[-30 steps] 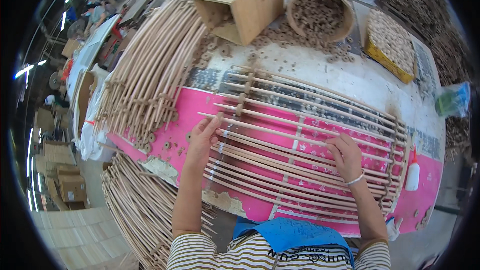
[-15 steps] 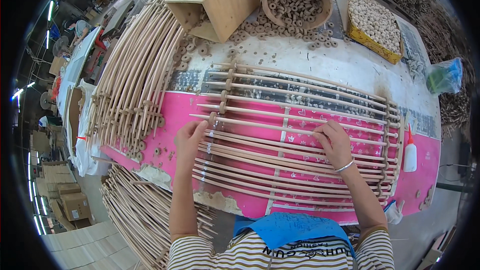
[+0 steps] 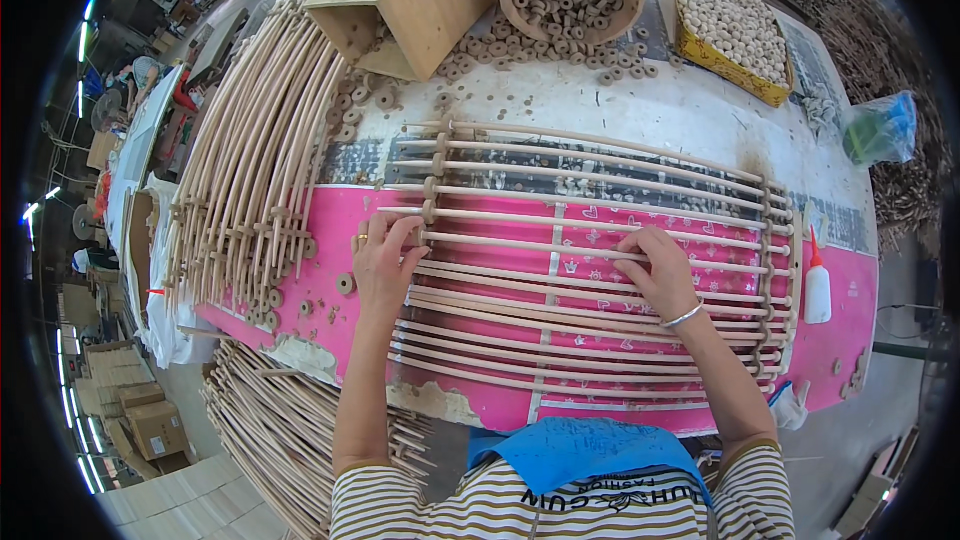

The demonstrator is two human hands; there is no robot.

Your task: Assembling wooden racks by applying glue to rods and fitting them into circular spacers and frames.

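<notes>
Slim pale wooden rods (image 3: 500, 214) lie side by side across the pink-covered part of the table. Small brown wooden rings (image 3: 431, 188) sit on the left parts of the upper rods, near their tapered tips. My left hand (image 3: 382, 258), a ring on one finger, closes around the left end of one rod and the wooden ring there, mostly hiding both. On the same rod, farther right, the thumb and fingers of my right hand (image 3: 660, 275) pinch its shaft. A column of brown rings (image 3: 768, 240) joins the rods at their right ends.
A glue bottle (image 3: 817, 285) with a red tip stands at right. Beyond the rods are a plywood box (image 3: 440, 10), a tipped round container (image 3: 638, 15) spilling rings, and a yellow box (image 3: 735, 73) of pale beads. Bundled rods (image 3: 250, 140) lie left; more rods (image 3: 300, 430) are below the table edge.
My left hand has moved up from below the rod's end and closed around its tip and ring. My right hand stays at the shaft. The whole view has shifted slightly.
</notes>
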